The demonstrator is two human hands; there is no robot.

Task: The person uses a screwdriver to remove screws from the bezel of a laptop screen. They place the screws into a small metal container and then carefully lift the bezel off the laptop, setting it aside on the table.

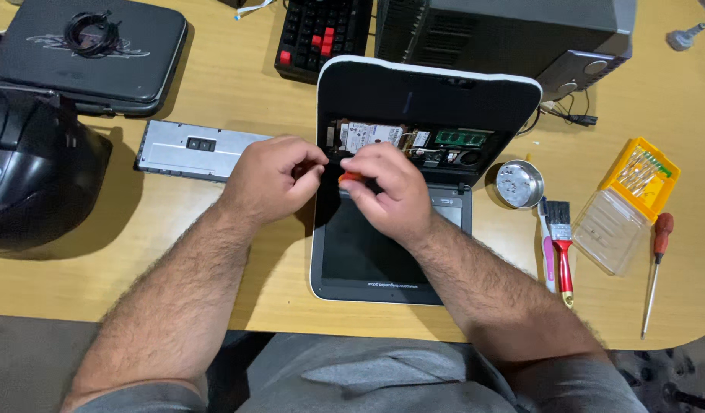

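White-rimmed black laptop (390,252), underside up with its rear bay uncovered, lies at the desk's (237,84) front edge near the middle; a white-labelled silver drive (370,134) and a green memory strip (461,138) show inside. Left hand (272,177) curls, fingertips pressed together beside the bay. Right hand (387,183) pinches a small orange-handled tool (350,177) over the laptop. Toward the right edge sit a yellow-tray clear-lidded bit case (631,203), a round metal dish (519,183) and a red-handled brush (563,248).
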